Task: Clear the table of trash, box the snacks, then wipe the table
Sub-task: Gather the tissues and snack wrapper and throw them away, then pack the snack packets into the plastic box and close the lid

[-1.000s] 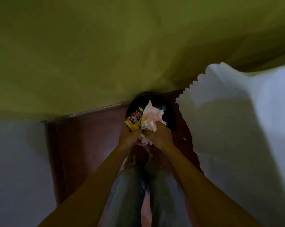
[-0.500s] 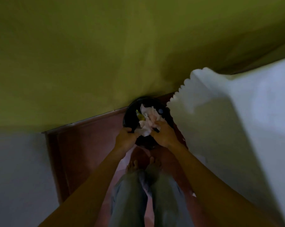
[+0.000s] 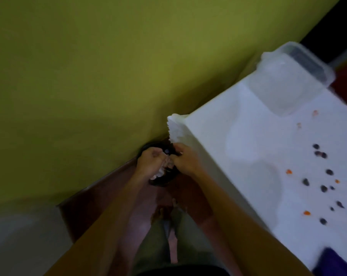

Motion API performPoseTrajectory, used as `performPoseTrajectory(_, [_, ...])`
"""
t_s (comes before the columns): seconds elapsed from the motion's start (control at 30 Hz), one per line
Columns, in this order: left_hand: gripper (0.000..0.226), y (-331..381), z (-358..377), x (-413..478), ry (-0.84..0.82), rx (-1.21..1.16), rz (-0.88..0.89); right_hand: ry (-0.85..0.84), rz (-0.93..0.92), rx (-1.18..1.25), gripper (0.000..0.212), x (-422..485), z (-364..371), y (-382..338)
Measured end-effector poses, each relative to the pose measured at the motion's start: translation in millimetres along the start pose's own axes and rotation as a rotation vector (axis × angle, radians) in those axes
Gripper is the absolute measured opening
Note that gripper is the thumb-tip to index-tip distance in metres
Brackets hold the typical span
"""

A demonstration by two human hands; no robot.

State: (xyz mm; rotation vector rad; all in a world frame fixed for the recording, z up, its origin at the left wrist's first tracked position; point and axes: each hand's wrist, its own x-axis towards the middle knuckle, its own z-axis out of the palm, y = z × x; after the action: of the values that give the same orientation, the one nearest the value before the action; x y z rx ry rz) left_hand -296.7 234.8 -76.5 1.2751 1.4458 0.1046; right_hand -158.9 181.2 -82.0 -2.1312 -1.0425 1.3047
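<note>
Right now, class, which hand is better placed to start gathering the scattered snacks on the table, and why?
Probably the right hand: it sits beside the table edge, nearer the snacks; the left hand is over the bin, farther away.

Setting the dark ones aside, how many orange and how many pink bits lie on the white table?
Orange bits: 3
Pink bits: 2
Total: 5
</note>
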Motion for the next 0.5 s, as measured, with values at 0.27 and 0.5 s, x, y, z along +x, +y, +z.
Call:
performPoseTrajectory(0.27, [0.022, 50, 31, -64, -0.11, 0.017, 0.169, 0.273, 0.064, 0.132, 0.046, -80, -49, 11])
performPoseTrajectory(0.5, [0.021, 60, 77, -87, -0.24, 0.096, 0.226, 0.477, 0.104, 0.282, 0.043, -141, -77, 51])
